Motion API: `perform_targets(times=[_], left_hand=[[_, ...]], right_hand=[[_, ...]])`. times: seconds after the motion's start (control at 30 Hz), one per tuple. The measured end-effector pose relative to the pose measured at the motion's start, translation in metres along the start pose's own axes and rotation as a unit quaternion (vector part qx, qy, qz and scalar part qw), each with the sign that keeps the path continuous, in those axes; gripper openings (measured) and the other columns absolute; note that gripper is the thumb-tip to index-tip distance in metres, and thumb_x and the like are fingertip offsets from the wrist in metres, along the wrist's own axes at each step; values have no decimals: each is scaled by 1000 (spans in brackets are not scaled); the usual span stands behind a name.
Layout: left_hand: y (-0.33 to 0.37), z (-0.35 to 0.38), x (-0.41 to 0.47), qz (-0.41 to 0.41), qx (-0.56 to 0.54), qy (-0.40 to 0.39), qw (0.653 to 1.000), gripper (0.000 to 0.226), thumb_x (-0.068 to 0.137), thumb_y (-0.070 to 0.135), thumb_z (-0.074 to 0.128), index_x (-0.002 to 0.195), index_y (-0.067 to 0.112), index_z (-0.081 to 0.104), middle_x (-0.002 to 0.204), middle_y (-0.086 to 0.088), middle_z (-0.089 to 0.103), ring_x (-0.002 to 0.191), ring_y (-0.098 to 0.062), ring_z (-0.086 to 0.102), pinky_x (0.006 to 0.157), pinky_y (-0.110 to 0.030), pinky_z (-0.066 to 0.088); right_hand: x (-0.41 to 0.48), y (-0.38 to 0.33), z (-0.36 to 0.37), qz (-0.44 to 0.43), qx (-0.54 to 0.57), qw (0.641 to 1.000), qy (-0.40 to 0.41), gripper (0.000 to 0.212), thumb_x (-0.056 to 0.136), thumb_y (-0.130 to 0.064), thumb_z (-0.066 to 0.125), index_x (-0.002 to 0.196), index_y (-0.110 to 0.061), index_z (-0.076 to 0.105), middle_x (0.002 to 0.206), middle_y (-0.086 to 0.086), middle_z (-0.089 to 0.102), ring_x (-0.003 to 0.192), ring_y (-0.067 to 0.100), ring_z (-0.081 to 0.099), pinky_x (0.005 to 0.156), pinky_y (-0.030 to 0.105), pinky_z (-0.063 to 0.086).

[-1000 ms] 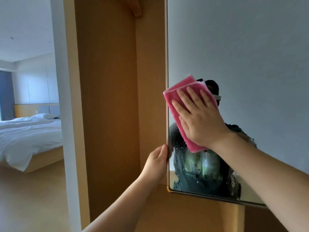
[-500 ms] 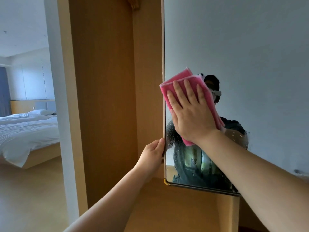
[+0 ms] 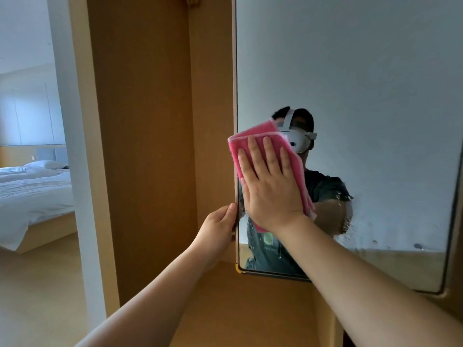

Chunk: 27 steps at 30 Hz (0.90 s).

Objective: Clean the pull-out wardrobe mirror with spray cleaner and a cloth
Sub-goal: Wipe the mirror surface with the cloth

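The pull-out mirror (image 3: 363, 71) stands upright in a thin wooden frame, out of the wardrobe. A folded pink cloth (image 3: 297, 164) lies flat against the glass near the mirror's left edge. My right hand (image 3: 269, 186) presses the cloth onto the glass with straight, spread fingers. My left hand (image 3: 218, 229) grips the mirror's left frame edge, thumb at the front. Spray droplets and smears cover the lower glass (image 3: 348, 221). No spray bottle is in view.
The wardrobe's brown wooden side panel (image 3: 140, 146) stands left of the mirror, with a wooden shelf surface (image 3: 240, 309) below. Through the doorway at far left is a bed with white linen (image 3: 30, 191) on a light floor.
My right hand and the cloth have shifted a little up and left on the glass, fingers now pointing more straight up. The view has dropped, showing more of the mirror's lower edge. The left hand keeps its grip.
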<state>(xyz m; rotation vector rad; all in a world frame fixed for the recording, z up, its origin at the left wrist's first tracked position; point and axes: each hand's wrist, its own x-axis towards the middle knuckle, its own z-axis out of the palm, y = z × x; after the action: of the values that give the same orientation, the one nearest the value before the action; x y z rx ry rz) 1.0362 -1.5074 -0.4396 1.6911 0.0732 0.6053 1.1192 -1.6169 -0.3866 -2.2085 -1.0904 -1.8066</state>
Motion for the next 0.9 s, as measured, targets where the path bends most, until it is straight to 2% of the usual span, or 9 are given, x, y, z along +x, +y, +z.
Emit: perform_targets(times=[0.1, 0.2, 0.23, 0.3, 0.33, 0.5, 0.77, 0.9], left_hand=[[0, 0, -1, -1, -2, 6, 1000, 40, 103, 37, 37, 105, 13, 68, 98, -16, 73, 90, -29, 71, 82, -42, 56], [-1, -1, 1, 4, -10, 5, 1000, 41, 103, 37, 38, 107, 9, 68, 101, -24, 69, 94, -40, 66, 84, -50, 54], [-1, -1, 1, 8, -11, 3, 1000, 42, 103, 37, 38, 106, 8, 68, 98, -24, 69, 89, -40, 66, 82, -49, 55], [0, -1, 2, 13, -14, 1, 1000, 41, 103, 35, 38, 102, 10, 70, 87, -16, 71, 77, -25, 66, 74, -39, 57], [-1, -1, 2, 12, -19, -2, 1000, 41, 103, 36, 38, 102, 11, 70, 86, -13, 72, 77, -20, 67, 74, -35, 57], [0, -3, 1, 1, -41, -21, 999, 39, 103, 36, 39, 107, 12, 69, 99, -11, 75, 94, -24, 72, 85, -39, 57], [2, -6, -3, 19, -8, -30, 999, 37, 103, 33, 40, 107, 9, 68, 98, -13, 74, 94, -25, 71, 84, -39, 57], [4, -6, -3, 19, 4, -29, 999, 35, 103, 30, 40, 103, 8, 68, 91, -10, 74, 87, -22, 72, 77, -35, 56]], right_hand=[[-16, -9, 4, 0, 12, 1000, -11, 61, 102, -38, 26, 155, -12, 9, 161, 15, 2, 148, 38, -3, 120, 52, 0], [-29, -15, 6, 1, 14, 1000, -27, 62, 102, -39, 27, 155, -12, 8, 161, 15, -1, 148, 37, -5, 120, 52, -2], [-34, -18, 7, 1, 15, 999, -33, 63, 101, -39, 28, 155, -12, 8, 161, 15, -1, 148, 37, -5, 120, 52, -2], [-43, -23, 9, 2, 19, 999, -45, 64, 100, -38, 30, 155, -12, 8, 161, 15, 0, 148, 37, -4, 120, 52, -1], [-48, -26, 10, 5, 21, 999, -50, 65, 99, -38, 30, 155, -12, 9, 161, 15, 1, 148, 37, -2, 119, 52, 0], [-73, -39, 17, 13, 20, 998, -61, 67, 97, -40, 35, 155, -13, 14, 161, 14, 6, 148, 36, 4, 119, 51, 5], [-80, -34, 18, -7, 0, 998, -59, 69, 97, -43, 37, 155, -13, 12, 161, 13, 8, 149, 35, 5, 119, 50, 9], [-80, -29, 18, -21, -9, 998, -67, 69, 98, -42, 37, 155, -14, 11, 162, 12, 6, 149, 34, 2, 119, 50, 10]])
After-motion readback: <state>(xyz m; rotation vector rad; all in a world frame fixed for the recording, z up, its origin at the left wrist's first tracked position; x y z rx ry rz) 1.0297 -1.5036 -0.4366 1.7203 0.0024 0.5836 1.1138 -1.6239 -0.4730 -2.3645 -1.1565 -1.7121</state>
